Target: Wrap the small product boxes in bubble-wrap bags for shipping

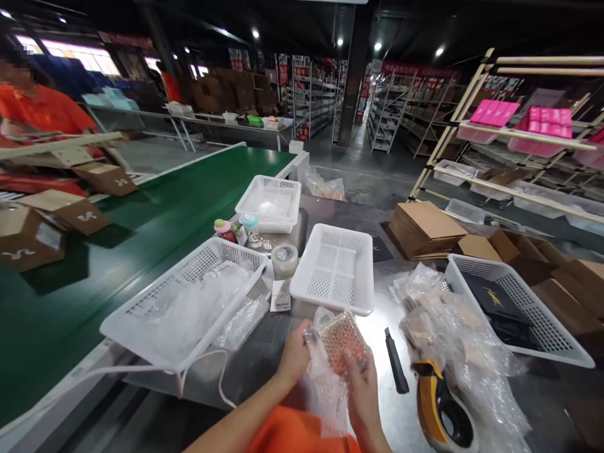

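My right hand [364,385] grips a small flat item in bubble wrap [340,340]; orange shows through the clear bubbles, but its kind is hidden. At its left side my left hand [296,355] is closed on the loose edge of the same wrap, which trails down toward my lap. Just beyond both hands is a white perforated basket [333,302]. To the right of my right hand, a black box cutter [395,362] lies on the metal table, beside a yellow-and-black tape dispenser [436,409].
Bubble-wrapped packets [453,333] pile up at right, near a basket [566,346] of black boxes. Folded cardboard [425,226] stands behind. At left are a basket of plastic bags [189,314], a tape roll [284,259], and a green conveyor [155,214] carrying cartons. A co-worker [51,107] stands beyond.
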The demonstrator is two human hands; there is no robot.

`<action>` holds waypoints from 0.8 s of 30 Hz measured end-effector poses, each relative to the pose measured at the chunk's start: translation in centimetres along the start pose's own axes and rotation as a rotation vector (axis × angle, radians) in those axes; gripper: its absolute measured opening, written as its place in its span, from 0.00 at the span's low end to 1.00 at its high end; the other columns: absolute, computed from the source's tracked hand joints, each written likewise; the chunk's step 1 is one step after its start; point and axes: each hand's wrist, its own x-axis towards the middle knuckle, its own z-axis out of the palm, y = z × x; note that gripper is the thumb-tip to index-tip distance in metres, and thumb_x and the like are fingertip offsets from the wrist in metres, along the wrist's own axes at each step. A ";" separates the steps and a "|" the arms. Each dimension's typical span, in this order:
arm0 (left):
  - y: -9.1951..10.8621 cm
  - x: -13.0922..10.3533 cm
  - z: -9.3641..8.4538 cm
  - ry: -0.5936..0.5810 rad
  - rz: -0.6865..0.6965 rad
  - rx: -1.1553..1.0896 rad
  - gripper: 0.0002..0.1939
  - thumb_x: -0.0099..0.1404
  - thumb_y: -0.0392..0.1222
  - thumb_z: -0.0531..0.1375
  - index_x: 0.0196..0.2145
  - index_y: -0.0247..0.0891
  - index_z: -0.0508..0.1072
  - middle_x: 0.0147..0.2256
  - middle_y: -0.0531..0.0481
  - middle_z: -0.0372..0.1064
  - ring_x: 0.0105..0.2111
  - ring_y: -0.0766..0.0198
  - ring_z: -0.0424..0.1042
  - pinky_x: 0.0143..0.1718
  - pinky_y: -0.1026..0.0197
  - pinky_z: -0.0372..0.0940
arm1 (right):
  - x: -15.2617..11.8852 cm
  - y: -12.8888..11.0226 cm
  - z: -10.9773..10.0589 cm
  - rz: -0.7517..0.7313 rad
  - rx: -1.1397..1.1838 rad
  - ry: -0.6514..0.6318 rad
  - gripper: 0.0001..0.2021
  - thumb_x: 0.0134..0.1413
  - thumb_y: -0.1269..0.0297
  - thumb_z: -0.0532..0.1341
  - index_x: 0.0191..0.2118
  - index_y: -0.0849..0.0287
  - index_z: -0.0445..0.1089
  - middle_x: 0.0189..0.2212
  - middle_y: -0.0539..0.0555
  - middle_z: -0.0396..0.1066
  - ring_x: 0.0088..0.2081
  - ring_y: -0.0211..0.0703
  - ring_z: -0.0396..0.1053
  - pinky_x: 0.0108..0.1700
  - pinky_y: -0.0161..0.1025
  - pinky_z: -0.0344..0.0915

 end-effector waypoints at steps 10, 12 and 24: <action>0.9 -0.8 -0.8 0.136 0.560 0.562 0.12 0.67 0.46 0.50 0.29 0.39 0.66 0.22 0.55 0.63 0.23 0.65 0.65 0.28 0.64 0.56 | 0.7 4.1 -5.6 -1.053 -0.888 -0.254 0.30 0.51 0.72 0.58 0.62 0.53 0.59 0.57 0.59 0.68 0.57 0.54 0.66 0.55 0.49 0.68; 1.1 -1.1 -0.7 0.123 0.600 0.588 0.12 0.67 0.45 0.50 0.29 0.39 0.66 0.22 0.54 0.65 0.23 0.65 0.66 0.28 0.64 0.57 | 0.8 4.1 -5.7 -1.102 -0.906 -0.275 0.31 0.50 0.73 0.58 0.62 0.54 0.59 0.58 0.59 0.67 0.58 0.53 0.66 0.56 0.49 0.67; 1.6 -2.2 -1.2 0.018 0.573 0.541 0.07 0.64 0.41 0.52 0.30 0.38 0.66 0.24 0.54 0.66 0.24 0.65 0.67 0.28 0.65 0.58 | 0.3 0.1 -2.0 0.609 0.387 -0.092 0.18 0.23 0.59 0.75 0.25 0.59 0.73 0.24 0.54 0.77 0.37 0.57 0.76 0.44 0.49 0.71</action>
